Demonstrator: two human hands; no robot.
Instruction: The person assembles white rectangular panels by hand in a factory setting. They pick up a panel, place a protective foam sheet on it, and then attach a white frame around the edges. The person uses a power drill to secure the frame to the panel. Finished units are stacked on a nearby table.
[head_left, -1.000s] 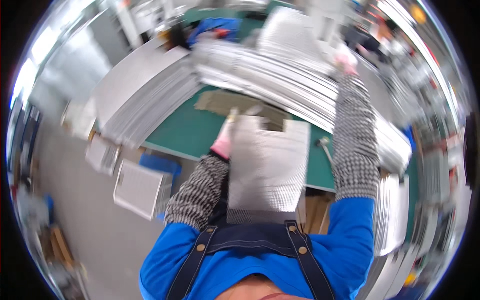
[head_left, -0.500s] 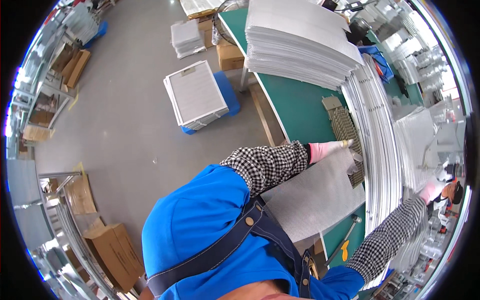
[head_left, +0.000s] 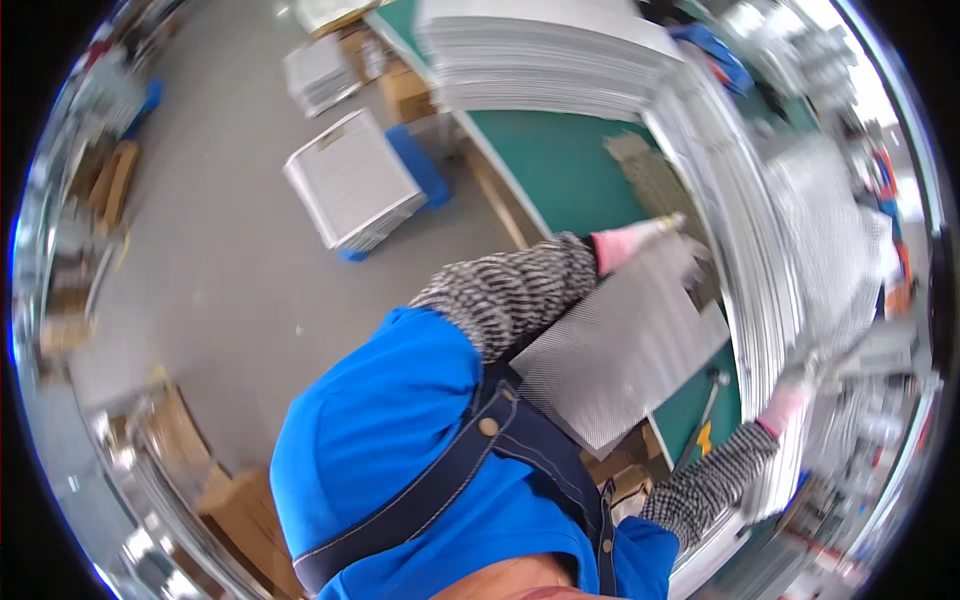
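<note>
A grey metal mesh sheet (head_left: 620, 345) lies at a slant across the near edge of the green table, in front of my body. My left hand (head_left: 632, 243), in a pink and white glove, is closed on its far edge; the fingertips are blurred. Beyond that hand lies a row of small beige-grey parts (head_left: 650, 180). My right hand (head_left: 788, 400), gloved alike, reaches past a long stack of white metal strips (head_left: 745, 240). It appears closed at the near corner of another silver mesh sheet (head_left: 825, 240); motion smears its fingers.
A tall stack of silver sheets (head_left: 550, 65) stands on the far part of the green table (head_left: 540, 160). A hammer-like tool with a yellow-marked handle (head_left: 704, 437) lies near my right forearm. White framed panels (head_left: 355, 180) are piled on the floor at left, beside cardboard boxes (head_left: 405, 92).
My view has turned and shifted. My right hand has come inward toward the strips, with the silver mesh sheet apparently tilting with it. The sheet at my left hand lies at a steeper slant.
</note>
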